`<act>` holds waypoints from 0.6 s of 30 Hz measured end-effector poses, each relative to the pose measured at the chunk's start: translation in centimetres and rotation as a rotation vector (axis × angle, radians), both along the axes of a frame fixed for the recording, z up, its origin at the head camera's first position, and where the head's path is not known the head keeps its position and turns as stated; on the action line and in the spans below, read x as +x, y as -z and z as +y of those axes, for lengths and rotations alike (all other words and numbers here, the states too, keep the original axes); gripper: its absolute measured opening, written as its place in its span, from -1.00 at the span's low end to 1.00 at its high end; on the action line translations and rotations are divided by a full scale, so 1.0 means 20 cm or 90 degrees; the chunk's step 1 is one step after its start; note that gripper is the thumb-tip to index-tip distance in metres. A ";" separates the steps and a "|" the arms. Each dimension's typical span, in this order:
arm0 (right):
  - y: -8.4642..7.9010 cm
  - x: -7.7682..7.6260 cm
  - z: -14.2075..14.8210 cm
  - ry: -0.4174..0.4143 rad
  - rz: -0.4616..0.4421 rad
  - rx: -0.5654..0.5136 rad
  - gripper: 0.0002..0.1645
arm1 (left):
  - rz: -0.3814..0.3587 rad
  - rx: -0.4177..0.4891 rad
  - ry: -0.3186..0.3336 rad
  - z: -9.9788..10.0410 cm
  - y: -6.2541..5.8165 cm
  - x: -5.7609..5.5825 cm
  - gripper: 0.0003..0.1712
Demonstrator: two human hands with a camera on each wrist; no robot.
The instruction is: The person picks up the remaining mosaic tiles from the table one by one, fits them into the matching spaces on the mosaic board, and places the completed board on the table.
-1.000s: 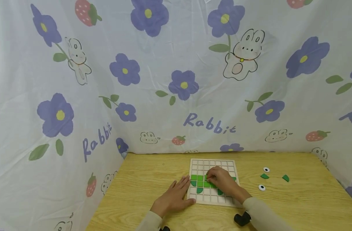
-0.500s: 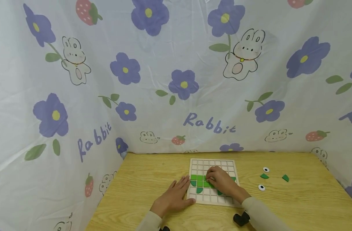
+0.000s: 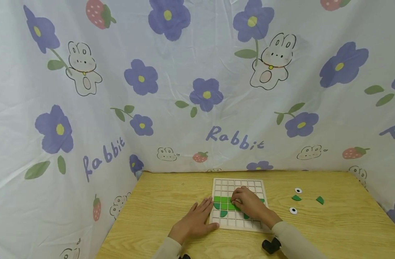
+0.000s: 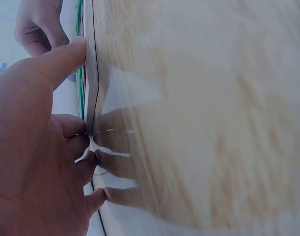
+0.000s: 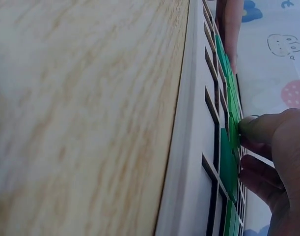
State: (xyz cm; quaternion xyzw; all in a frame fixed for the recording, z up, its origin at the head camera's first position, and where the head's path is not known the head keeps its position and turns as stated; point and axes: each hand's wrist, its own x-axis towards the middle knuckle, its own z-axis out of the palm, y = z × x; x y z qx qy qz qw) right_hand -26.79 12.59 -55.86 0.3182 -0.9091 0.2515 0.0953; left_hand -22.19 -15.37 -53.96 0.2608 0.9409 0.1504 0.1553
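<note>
A square pale wooden grid board (image 3: 236, 223) lies on the table, with light green square tiles (image 3: 221, 203) and dark green rounded tiles (image 3: 223, 213) set in its middle rows. My left hand (image 3: 196, 220) lies spread along the board's left side, fingertips and thumb touching its edge. In the left wrist view, the thumb (image 4: 73, 49) rests at the board's rim. Over the middle of the board, my right hand (image 3: 248, 203) has its fingers bent down and pinches a green tile, mostly hidden by the fingers. In the right wrist view, the thumb (image 5: 258, 127) is against the green tiles.
Right of the board, two white eye discs (image 3: 298, 190) and two dark green quarter-round pieces (image 3: 319, 200) lie loose on the wooden table (image 3: 343, 233). A printed cloth (image 3: 236, 118) hangs behind and along the left side. Black wrist gear (image 3: 271, 246) sits by the right sleeve.
Both hands and the board stay nearly in place; the right fingers remain at the same tiles. The head view has shifted very slightly.
</note>
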 end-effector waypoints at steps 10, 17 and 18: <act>-0.05 0.03 0.06 0.016 0.049 -0.012 -0.91 | 0.003 -0.001 0.006 0.00 0.00 0.00 0.07; -0.10 0.05 0.19 0.071 0.050 -0.005 -0.87 | 0.005 -0.001 0.005 0.00 0.01 0.00 0.07; -0.11 0.06 0.21 0.076 0.044 -0.009 -0.86 | 0.004 -0.001 0.006 0.00 0.01 0.00 0.07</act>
